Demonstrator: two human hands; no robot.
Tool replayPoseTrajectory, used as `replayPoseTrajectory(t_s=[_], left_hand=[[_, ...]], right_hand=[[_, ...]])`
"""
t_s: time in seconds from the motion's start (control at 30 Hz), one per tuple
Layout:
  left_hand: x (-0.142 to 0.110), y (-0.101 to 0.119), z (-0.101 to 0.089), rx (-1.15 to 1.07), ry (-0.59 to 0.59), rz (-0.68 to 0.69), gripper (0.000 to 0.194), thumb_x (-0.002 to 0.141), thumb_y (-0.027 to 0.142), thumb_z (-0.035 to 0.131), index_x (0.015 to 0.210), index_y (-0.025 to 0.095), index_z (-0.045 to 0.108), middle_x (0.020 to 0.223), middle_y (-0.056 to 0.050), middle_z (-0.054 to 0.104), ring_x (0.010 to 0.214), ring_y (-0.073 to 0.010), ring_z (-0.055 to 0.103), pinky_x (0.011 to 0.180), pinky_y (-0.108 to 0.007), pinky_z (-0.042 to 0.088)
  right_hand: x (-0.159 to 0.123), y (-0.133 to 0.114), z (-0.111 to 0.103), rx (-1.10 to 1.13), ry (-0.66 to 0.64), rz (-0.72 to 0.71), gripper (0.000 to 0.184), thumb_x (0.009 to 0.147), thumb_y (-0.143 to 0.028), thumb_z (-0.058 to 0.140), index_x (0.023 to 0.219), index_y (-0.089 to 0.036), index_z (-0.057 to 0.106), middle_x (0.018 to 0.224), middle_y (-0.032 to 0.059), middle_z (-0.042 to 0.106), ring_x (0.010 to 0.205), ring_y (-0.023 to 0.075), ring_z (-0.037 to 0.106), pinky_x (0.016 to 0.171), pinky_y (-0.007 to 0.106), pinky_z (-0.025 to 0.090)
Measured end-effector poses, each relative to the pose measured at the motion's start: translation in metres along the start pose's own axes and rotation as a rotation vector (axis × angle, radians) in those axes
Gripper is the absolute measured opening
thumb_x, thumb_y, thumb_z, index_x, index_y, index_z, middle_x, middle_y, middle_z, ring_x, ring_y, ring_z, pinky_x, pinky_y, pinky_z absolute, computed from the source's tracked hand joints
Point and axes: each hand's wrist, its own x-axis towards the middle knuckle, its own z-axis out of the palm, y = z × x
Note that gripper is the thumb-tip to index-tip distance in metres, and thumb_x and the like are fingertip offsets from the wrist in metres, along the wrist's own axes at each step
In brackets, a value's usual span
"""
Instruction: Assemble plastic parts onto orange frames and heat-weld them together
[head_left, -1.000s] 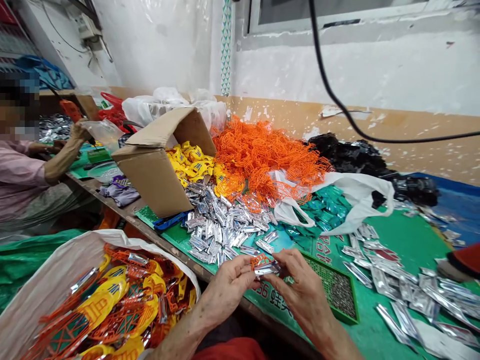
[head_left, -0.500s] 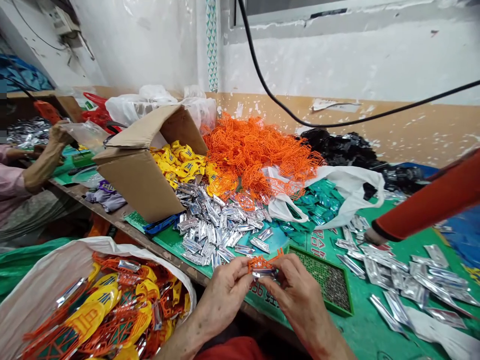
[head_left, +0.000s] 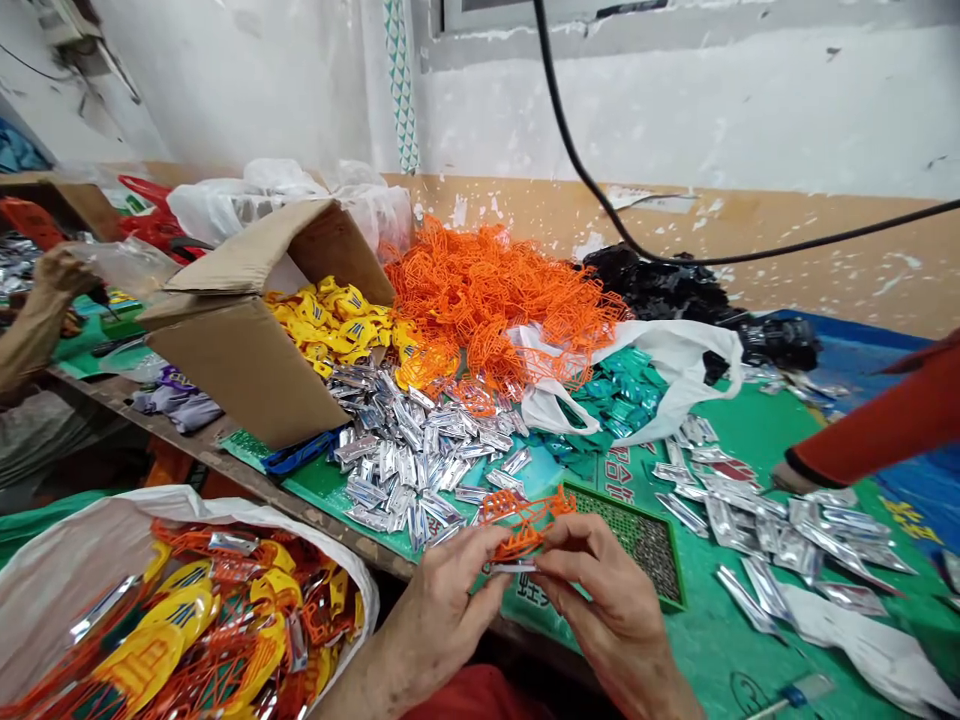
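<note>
I have the orange frame (head_left: 517,543) and silver strip (head_left: 512,568) pinched in my left hand (head_left: 454,592) and right hand (head_left: 616,590) over the worktop (head_left: 709,655), seemingly part-joined; apparently joined pieces (head_left: 142,660) fill the sack (head_left: 79,545), loose orange frames (head_left: 480,290) lie heaped beyond.

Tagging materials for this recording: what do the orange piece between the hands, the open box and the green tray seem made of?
The orange piece: probably plastic with a slight sheen, given its thin, evenly coloured bars.
The open box: matt brown cardboard, by its folded flaps.
The green tray: likely plastic, by its uniform colour and raised rim; finish hard to judge.
</note>
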Motion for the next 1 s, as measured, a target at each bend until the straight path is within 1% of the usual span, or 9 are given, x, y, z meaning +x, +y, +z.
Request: replayPoseTrajectory(t_s=[0.1,0.17,0.27,0.37,0.43,0.5,0.7,0.87,1.0], left_hand=[[-0.002,-0.005,0.002,0.080,0.047,0.163,0.034,0.084,0.005,0.052,0.115,0.019,0.056,0.106,-0.007,0.070,0.099,-0.0161,0.066,0.088,-0.025,0.052],[-0.002,-0.007,0.002,0.103,0.061,0.211,0.033,0.084,0.005,0.052,0.114,0.019,0.056,0.104,-0.008,0.070,0.098,-0.0166,0.066,0.088,-0.027,0.054],[-0.001,-0.009,0.002,0.143,0.072,0.253,0.032,0.084,0.005,0.054,0.114,0.017,0.055,0.103,-0.009,0.069,0.100,-0.0183,0.065,0.090,-0.030,0.054],[0.000,-0.013,0.002,0.135,0.047,0.307,0.037,0.083,0.004,0.057,0.117,0.017,0.053,0.106,-0.010,0.068,0.104,-0.0189,0.063,0.093,-0.031,0.053],[-0.001,-0.013,0.002,0.113,0.033,0.327,0.038,0.082,0.005,0.058,0.118,0.016,0.053,0.107,-0.010,0.068,0.105,-0.0185,0.062,0.093,-0.031,0.052],[-0.001,-0.013,0.002,0.094,0.030,0.336,0.038,0.082,0.005,0.059,0.118,0.015,0.053,0.108,-0.011,0.068,0.106,-0.0183,0.062,0.094,-0.031,0.052],[-0.001,-0.008,-0.001,0.051,0.015,0.400,0.037,0.084,0.001,0.054,0.119,0.015,0.053,0.104,-0.008,0.070,0.109,-0.0159,0.060,0.098,-0.028,0.049],[-0.001,-0.006,-0.002,0.058,-0.009,0.424,0.039,0.084,0.000,0.050,0.120,0.014,0.054,0.103,-0.008,0.071,0.110,-0.0163,0.059,0.097,-0.028,0.049],[-0.001,-0.005,-0.001,0.074,-0.016,0.444,0.039,0.084,0.000,0.050,0.120,0.014,0.054,0.102,-0.009,0.072,0.110,-0.0179,0.060,0.095,-0.030,0.051]], right_hand=[[-0.009,0.001,0.000,-0.152,0.052,-0.038,0.024,0.082,-0.004,0.058,0.095,-0.023,0.065,0.086,0.0026,0.053,0.074,0.0116,0.055,0.060,0.022,0.049],[-0.011,-0.001,-0.002,-0.216,0.059,-0.070,0.026,0.081,-0.002,0.058,0.094,-0.023,0.065,0.079,0.0009,0.053,0.069,0.0115,0.051,0.057,0.022,0.045],[-0.006,-0.008,-0.008,-0.165,0.045,-0.091,0.027,0.081,-0.001,0.058,0.095,-0.023,0.065,0.071,-0.0007,0.053,0.065,0.0113,0.050,0.054,0.022,0.045],[-0.002,-0.012,-0.013,-0.029,0.033,-0.034,0.027,0.083,-0.003,0.058,0.097,-0.024,0.064,0.075,-0.0001,0.052,0.066,0.0104,0.053,0.053,0.019,0.047],[-0.001,-0.013,-0.015,-0.006,0.023,-0.033,0.027,0.083,-0.003,0.058,0.098,-0.025,0.064,0.078,0.0005,0.054,0.068,0.0109,0.055,0.055,0.020,0.049],[-0.003,-0.013,-0.015,-0.043,0.025,-0.060,0.029,0.082,-0.001,0.058,0.099,-0.025,0.063,0.078,0.0009,0.055,0.070,0.0115,0.055,0.057,0.022,0.050],[-0.011,-0.014,-0.014,-0.299,0.118,-0.181,0.029,0.081,-0.001,0.056,0.099,-0.023,0.063,0.089,0.0029,0.057,0.083,0.0125,0.057,0.070,0.025,0.051],[-0.023,-0.012,-0.014,-0.425,0.205,-0.240,0.029,0.078,-0.003,0.064,0.100,-0.022,0.061,0.096,0.0041,0.055,0.090,0.0164,0.054,0.078,0.034,0.051],[-0.029,-0.011,-0.013,-0.479,0.217,-0.253,0.028,0.076,-0.004,0.066,0.099,-0.018,0.061,0.099,0.0061,0.055,0.099,0.0214,0.051,0.083,0.041,0.048]])
